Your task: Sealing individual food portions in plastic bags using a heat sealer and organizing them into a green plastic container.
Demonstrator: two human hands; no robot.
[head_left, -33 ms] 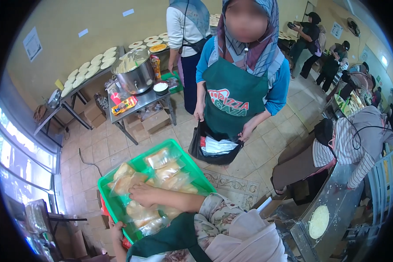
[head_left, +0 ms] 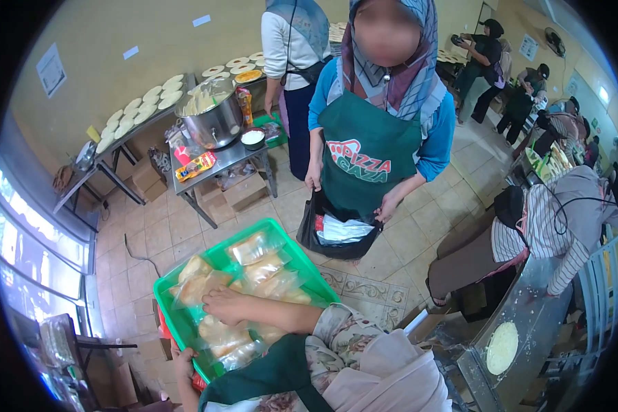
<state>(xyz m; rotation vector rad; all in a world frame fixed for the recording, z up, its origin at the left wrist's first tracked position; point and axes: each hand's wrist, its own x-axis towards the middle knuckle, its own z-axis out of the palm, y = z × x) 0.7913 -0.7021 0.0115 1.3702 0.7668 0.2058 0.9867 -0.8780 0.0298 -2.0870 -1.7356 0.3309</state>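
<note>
A green plastic tray (head_left: pixel 163 292) is tilted in front of me, filled with several clear plastic bags of pale golden bread (head_left: pixel 257 268). Gripping the tray's near left edge is my left hand (head_left: pixel 184 364), its fingers partly hidden by the rim. My right hand (head_left: pixel 226 306) reaches across into the tray with its fingers curled down onto a bag near the middle left; the fingertips are partly hidden among the bags. Facing me, a co-worker in a green apron (head_left: pixel 364 147) holds open a black plastic bag (head_left: pixel 336 244) with white and red packages inside.
A metal table (head_left: pixel 220 165) at the back left carries a large steel bowl (head_left: pixel 213 120) of pale mixture. Flat round bases (head_left: pixel 144 103) line a long table by the wall. On the right, a person bends over a metal counter (head_left: pixel 477 364) holding a round base (head_left: pixel 502 349).
</note>
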